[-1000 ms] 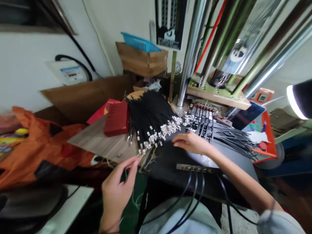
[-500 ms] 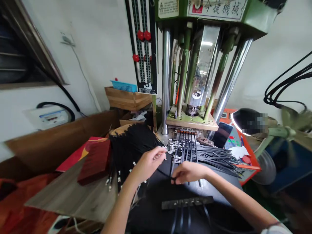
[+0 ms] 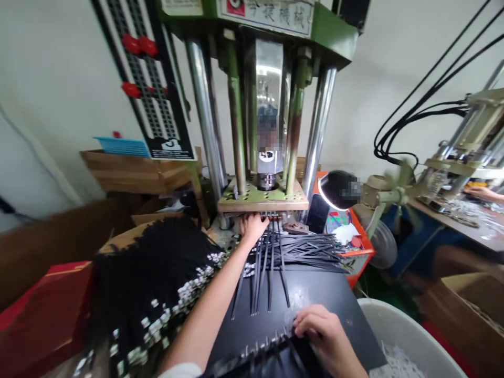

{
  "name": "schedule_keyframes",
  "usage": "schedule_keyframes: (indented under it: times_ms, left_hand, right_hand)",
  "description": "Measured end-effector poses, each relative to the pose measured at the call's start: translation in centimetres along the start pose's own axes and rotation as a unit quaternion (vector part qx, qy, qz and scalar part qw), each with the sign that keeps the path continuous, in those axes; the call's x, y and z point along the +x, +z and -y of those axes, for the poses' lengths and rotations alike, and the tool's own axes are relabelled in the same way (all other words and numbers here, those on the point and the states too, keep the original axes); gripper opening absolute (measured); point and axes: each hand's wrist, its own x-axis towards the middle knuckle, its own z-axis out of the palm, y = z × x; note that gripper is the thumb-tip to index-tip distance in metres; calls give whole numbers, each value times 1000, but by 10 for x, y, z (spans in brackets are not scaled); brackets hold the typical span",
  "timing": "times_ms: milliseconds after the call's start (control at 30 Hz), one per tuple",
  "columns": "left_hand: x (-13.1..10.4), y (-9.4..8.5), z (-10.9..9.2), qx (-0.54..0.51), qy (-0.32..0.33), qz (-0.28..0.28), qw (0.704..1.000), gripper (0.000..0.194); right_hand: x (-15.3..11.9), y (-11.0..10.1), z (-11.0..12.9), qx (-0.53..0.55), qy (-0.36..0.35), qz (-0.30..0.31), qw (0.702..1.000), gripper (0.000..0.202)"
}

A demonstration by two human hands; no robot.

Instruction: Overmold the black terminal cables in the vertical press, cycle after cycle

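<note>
Currently, the left hand [image 3: 254,227] is partly curled at the fixture [image 3: 276,218] by the worktop's [image 3: 325,294] far edge, its grip hidden. Black cables [image 3: 271,283] run from there toward the near edge, where the half-curled right hand [image 3: 318,326] touches the end of a metal-pinned bar [image 3: 262,347]; whether it grips is unclear.

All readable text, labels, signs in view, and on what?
"捷機械", preceding character and red logo cropped: white rectangular sign on green metal press.
White sticker on press: cropped, blurred.
Small print on black slotted panel: unreadable.
Round white emblem on clear cover: no legible text.
Red and green markings on orange box: blurred.
</note>
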Motion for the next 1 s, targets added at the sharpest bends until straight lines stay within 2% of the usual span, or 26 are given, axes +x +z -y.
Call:
schedule_keyframes:
  times_ms: [100, 300, 433, 533, 633, 700, 767, 800, 833, 900, 933, 967, 1000]
  left_hand:
    - [10, 9, -2, 6, 8, -16, 1000, 30]
    - [28, 23, -9, -30, 11, -10, 999, 26]
    - [29, 17, -2, -59, 27, -14, 998, 34]
    - [24, 5, -3, -55, 54, 5, 997, 32]
    - [6, -6, -27, -52, 100, 53, 992, 25]
    - [-18, -11, -54, -67, 152, 99, 981, 23]
    - [-50, -16, -81, -93, 238, 150, 955, 26]
    - [-66, -20, -92, -103, 312, 178, 928, 36]
    - [-79, -23, -99, -101, 416, 202, 881, 40]
    - [-97, -29, -101, -81, 547, 227, 802, 31]
    - [-99, -30, -97, -64, 557, 227, 796, 26]
    - [-96, -30, -89, -44, 525, 218, 822, 25]
    - [-89, -29, -78, -23, 468, 203, 860, 28]
  right_hand:
    - [1, 15, -4, -29, 15, -24, 999, 33]
    - [-3, 23, 10, -50, 81, -36, 995, 20]
    - [0, 20, 22, -94, 118, 8, 989, 15]
    - [3, 18, 26, -71, 137, 17, 988, 16]
    - [3, 17, 26, -51, 139, 17, 989, 14]
    - [2, 16, 27, -45, 134, 18, 990, 14]
    - [2, 15, 28, -46, 130, 26, 990, 15]
    - [2, 15, 30, -53, 130, 27, 990, 16]
    - [3, 15, 31, -65, 130, 23, 989, 17]
    - [4, 17, 34, -91, 123, 24, 988, 19]
    - [5, 18, 35, -102, 117, 31, 987, 21]
    - [6, 19, 36, -111, 109, 39, 987, 23]
    - [6, 20, 37, -119, 102, 48, 986, 24]
